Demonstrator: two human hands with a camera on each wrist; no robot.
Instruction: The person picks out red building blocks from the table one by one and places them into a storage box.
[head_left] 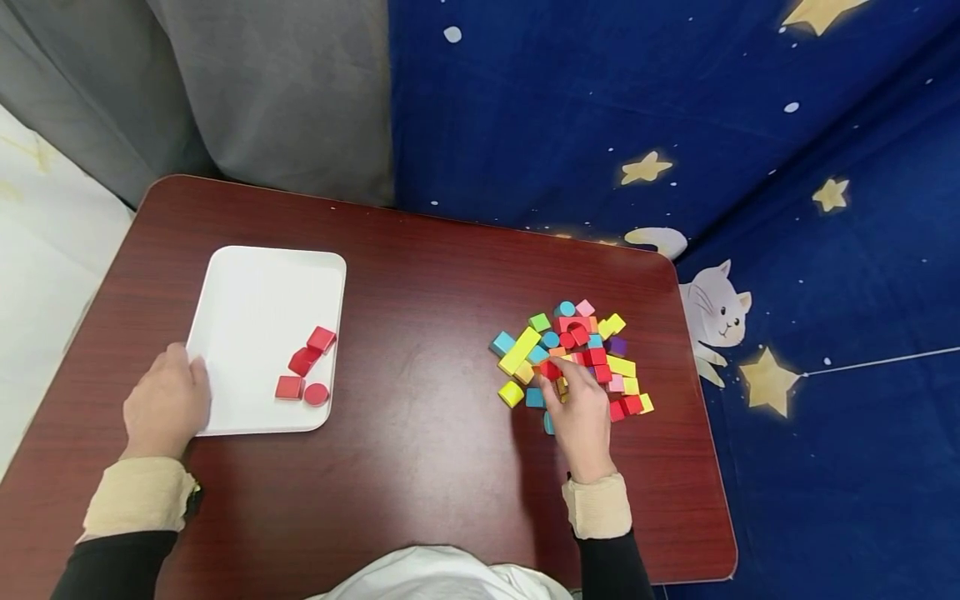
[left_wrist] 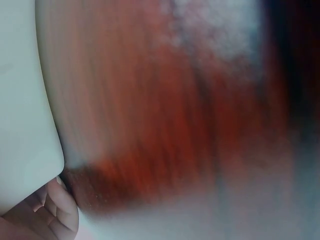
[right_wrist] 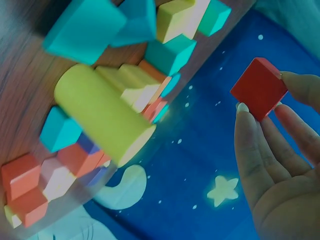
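Observation:
My right hand (head_left: 581, 421) pinches a red block (right_wrist: 258, 89) between thumb and fingertips, above the near side of a pile of coloured blocks. In the right wrist view the block is held up clear of the others. My left hand (head_left: 167, 400) grips the left edge of a white tray (head_left: 262, 283) near its front corner. The left wrist view shows curled fingers (left_wrist: 65, 207) at the tray's rim, partly hidden by it. Several red pieces lie at the tray's right side, among them a red square block (head_left: 289, 387) and a red round piece (head_left: 316, 394).
The pile on the brown table (head_left: 420, 400) mixes colours, including a long yellow block (head_left: 519, 351), a red arch (head_left: 573, 324) and a purple block (head_left: 617, 346). A blue starry curtain (head_left: 525, 108) and a grey curtain (head_left: 285, 92) hang behind the table's far edge.

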